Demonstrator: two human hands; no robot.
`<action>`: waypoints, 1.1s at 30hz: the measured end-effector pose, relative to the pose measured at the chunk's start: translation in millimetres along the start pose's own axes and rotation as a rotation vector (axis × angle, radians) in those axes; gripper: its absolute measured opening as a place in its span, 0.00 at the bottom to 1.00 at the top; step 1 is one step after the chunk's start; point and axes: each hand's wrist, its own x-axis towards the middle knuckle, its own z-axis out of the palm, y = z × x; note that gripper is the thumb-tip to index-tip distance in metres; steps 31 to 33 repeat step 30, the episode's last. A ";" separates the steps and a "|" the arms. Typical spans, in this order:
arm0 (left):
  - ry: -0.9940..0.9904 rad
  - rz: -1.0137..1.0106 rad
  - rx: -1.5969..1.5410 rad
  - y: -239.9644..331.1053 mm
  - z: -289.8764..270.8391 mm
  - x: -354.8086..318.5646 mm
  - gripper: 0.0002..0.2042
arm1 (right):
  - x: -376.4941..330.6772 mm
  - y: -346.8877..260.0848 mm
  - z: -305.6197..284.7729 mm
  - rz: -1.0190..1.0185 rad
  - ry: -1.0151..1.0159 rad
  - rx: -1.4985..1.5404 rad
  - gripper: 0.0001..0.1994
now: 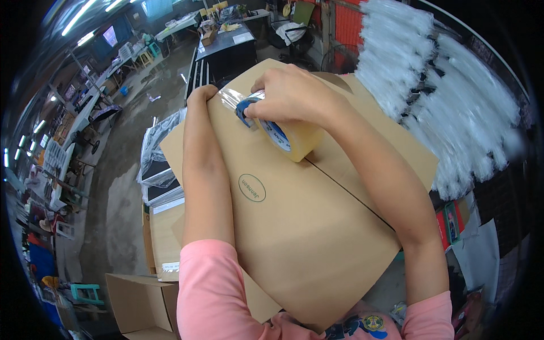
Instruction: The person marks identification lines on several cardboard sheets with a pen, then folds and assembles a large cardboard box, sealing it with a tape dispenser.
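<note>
A large brown cardboard box [306,238] lies before me, with a dark slit between its two closed flaps and a green oval print on one. My right hand [292,93] is closed around a blue hand-held tape dispenser [245,110] carrying a thick roll of clear, yellowish tape [303,146]. The dispenser rests over the far part of the seam. A shiny strip of tape [230,98] runs from it toward the box's far left edge. There my left hand [203,93] bends round the edge and grips it; its fingers are partly hidden.
Stacked clear plastic bundles [453,96] rise at the right. Beside the box on the left are plastic-wrapped goods [161,150] and, lower, an open carton [139,303]. A dark desk [226,41] and a chair [292,28] stand beyond.
</note>
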 end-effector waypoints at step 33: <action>-0.038 0.276 -0.127 31.2 -20.1 -39.2 0.46 | -408.7 47.6 -122.8 0.426 0.052 0.070 0.39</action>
